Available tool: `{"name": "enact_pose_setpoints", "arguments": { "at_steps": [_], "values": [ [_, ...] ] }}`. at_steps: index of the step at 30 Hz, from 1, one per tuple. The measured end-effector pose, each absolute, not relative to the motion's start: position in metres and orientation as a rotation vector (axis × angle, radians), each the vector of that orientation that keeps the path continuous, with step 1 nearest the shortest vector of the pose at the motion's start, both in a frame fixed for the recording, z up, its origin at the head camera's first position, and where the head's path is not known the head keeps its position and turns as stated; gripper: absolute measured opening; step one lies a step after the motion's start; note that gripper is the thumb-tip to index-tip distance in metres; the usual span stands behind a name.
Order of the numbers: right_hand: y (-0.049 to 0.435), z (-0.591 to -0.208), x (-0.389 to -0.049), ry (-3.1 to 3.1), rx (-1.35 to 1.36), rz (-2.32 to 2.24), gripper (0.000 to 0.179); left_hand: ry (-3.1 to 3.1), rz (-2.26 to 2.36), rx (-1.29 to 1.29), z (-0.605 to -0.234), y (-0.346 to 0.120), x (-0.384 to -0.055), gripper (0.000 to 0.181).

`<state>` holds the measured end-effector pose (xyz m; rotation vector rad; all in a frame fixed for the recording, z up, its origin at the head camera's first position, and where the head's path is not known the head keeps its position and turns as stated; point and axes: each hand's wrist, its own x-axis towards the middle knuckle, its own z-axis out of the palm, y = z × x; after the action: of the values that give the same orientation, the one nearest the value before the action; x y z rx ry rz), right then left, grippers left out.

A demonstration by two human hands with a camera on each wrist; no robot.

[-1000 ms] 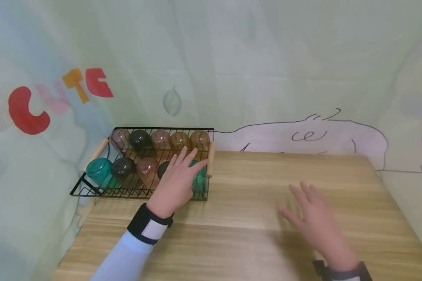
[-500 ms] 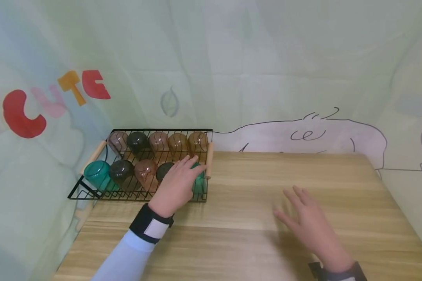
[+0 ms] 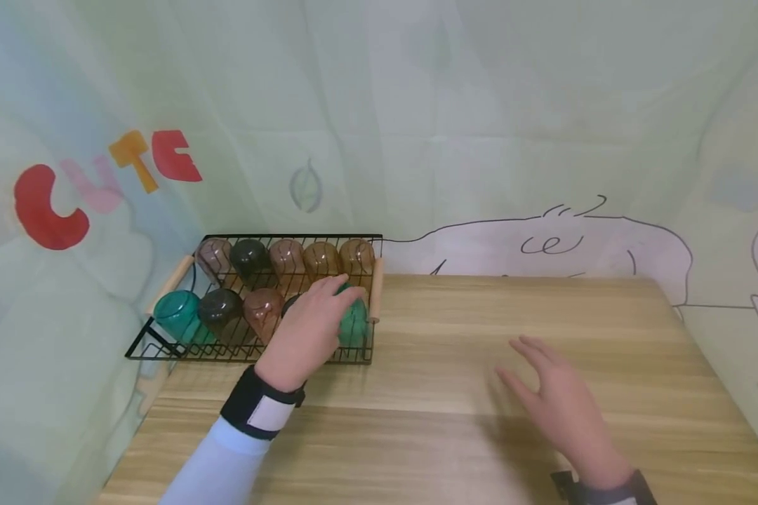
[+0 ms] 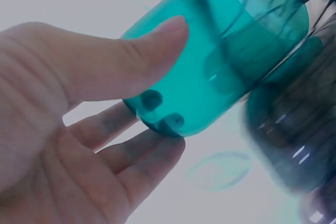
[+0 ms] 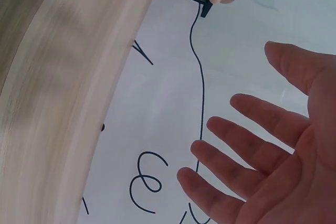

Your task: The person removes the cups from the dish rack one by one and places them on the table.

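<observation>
At the rack's front right corner, my left hand [image 3: 303,333] grips an upside-down teal glass cup [image 3: 355,322]. The left wrist view has the thumb lying along the side of this cup, with fingertips bent round its base and dimly visible through the glass. The black wire rack [image 3: 290,236] holds the cup along with several others in two rows. A dark grey cup beside the teal one is mostly covered by my left hand in the head view. Over the wooden table, my right hand [image 3: 565,407] hovers with spread fingers, holding nothing.
Rows of upturned cups fill the rack: another teal cup [image 3: 178,312], a dark grey cup [image 3: 221,308], a pinkish cup [image 3: 264,308] and brown ones behind. Wooden handles [image 3: 376,291] flank the rack. A printed cloth wall [image 3: 480,140] closes off the table's back.
My left hand, earlier spread above the front right cups, has lowered and bent its fingers round the teal cup. My right hand has shifted slightly left.
</observation>
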<state>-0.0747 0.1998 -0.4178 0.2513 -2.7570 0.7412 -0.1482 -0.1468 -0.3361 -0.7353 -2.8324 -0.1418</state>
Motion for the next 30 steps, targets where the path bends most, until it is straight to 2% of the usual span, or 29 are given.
{"name": "enact_pose_setpoints", "arguments": {
  "at_steps": [8, 14, 18, 25, 30],
  "values": [
    [0.199, -0.409, -0.074, -2.662, 0.216, 0.784, 0.052, -2.621, -0.186, -0.66, -0.302, -0.153, -0.134, 0.071],
    [0.197, -0.404, -0.074, -2.631, 0.172, 0.845, 0.053, -2.473, -0.423, -0.552, -0.304, -0.147, -0.127, 0.07],
    [0.194, -0.401, -0.075, -2.627, 0.128, 0.922, 0.056, -2.464, -0.805, -0.499, -0.321, -0.131, -0.126, 0.07],
    [0.179, -0.399, -0.077, -2.648, 0.062, 1.219, 0.064, -2.316, -1.741, -0.346, -0.357, -0.093, -0.125, 0.064],
    [0.167, -0.399, -0.081, -2.55, 0.076, 1.426, 0.06, -2.235, -2.072, -0.23, -0.37, -0.069, -0.122, 0.066]
  ]
}}
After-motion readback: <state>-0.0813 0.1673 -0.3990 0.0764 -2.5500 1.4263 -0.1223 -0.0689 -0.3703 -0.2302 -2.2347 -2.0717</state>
